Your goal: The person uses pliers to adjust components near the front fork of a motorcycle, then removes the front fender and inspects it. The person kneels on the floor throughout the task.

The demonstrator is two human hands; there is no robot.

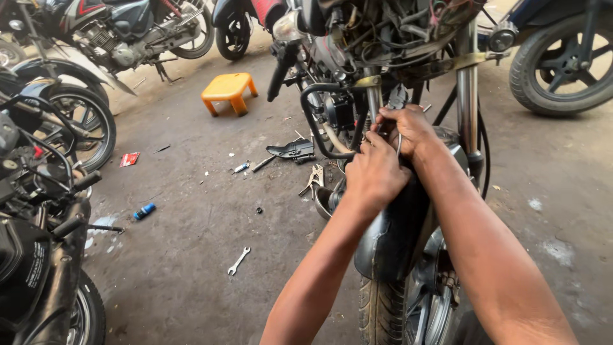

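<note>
Your left hand (373, 172) and right hand (408, 128) meet above the black front mudguard (396, 230) of the motorcycle, between the two fork legs (467, 102). Your right-hand fingers are curled shut around a thin cable (399, 144) that loops below the knuckles; the cable's ends are hidden behind the hand. Your left-hand fingers are folded inward against the right hand, but the back of the hand covers them, so you cannot tell what they grip, if anything. The front tyre (383, 313) is cut off by the lower edge of the view.

On the floor (191, 211), pliers (313, 179) lie just beside the wheel, near a black plastic part (292, 151). A spanner (238, 260) lies well apart, toward the lower left. An orange stool (228, 91) stands farther back. The headlamp area is a tangle of wires (396, 29), too cluttered to make out.
</note>
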